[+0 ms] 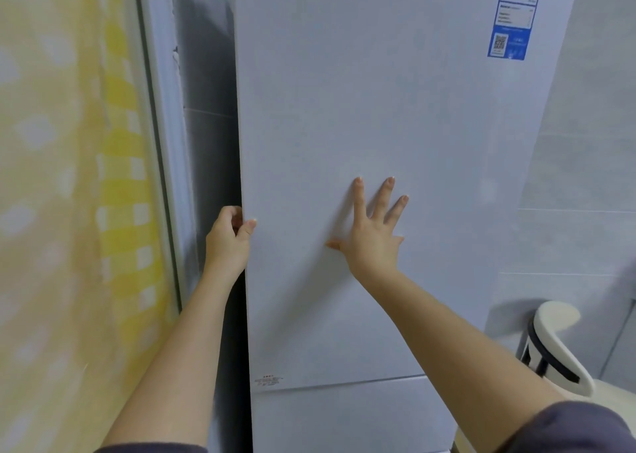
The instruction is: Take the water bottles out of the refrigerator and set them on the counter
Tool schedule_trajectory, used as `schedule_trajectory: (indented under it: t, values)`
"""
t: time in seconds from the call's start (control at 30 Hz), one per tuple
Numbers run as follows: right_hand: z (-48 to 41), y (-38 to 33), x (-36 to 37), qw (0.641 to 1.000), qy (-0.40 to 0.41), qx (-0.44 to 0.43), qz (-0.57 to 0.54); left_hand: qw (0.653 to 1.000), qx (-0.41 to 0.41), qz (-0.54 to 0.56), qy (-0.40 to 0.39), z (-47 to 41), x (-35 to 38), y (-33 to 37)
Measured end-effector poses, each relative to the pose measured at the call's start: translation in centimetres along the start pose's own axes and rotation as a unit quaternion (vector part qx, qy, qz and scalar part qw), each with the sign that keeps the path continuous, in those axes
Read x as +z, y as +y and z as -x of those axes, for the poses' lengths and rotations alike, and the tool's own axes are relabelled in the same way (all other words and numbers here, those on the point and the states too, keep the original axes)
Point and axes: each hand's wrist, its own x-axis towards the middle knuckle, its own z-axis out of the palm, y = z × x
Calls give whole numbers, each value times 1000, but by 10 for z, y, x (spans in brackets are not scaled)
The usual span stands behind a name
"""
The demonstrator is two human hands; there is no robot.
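The refrigerator (pixel 378 125) fills most of what we see, a tall pale box with its upper door (pixel 344 73) facing us. That door looks shut or barely cracked, and we cannot tell which. To its left hangs a yellow checked curtain (pixel 69 177), with a dark gap between the window frame and the refrigerator's side. To the right is a grey tiled wall (pixel 585 184). Under the upper door is a lower door (pixel 344 418), closed. Low on the right stands a white chair (pixel 557 342) with a dark frame, close beside the refrigerator.

The left hand (pixel 229 237) grips the left edge of the upper door, fingers curled round behind it and the thumb lying on the front face. The right hand (pixel 373 232) rests flat on the door front, fingers straight and spread, holding nothing. A blue sticker (pixel 512 22) sits high on the door's right side, and a small printed label (pixel 268 380) sits at its lower left corner.

No water bottles are in sight. We take them to be inside, behind this door. The counter is out of view too. We judge the step in hand to be opening the door, the very start of the task. The next move calls for a pull from the left hand at the edge, enough to break the seal, with the flat right hand steadying and then letting the door swing clear.
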Motion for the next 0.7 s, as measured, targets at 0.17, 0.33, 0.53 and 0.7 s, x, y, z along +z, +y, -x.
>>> schedule_trajectory:
  t: [0.17, 0.33, 0.53, 0.7]
  values:
    - [-6, -2, 6, 1000, -5, 8, -17, 1000, 2, 6, -3, -10, 3, -5]
    - [-8, -4, 9, 1000, -3, 12, -12, 1000, 11, 12, 5, -14, 4, -9]
    - [-3, 1, 3, 1000, -6, -16, -25, 996, 35, 25, 75, -9, 13, -12]
    - [12, 37, -12, 998, -19, -49, -29, 981, 117, -78, 131, 16, 25, -7]
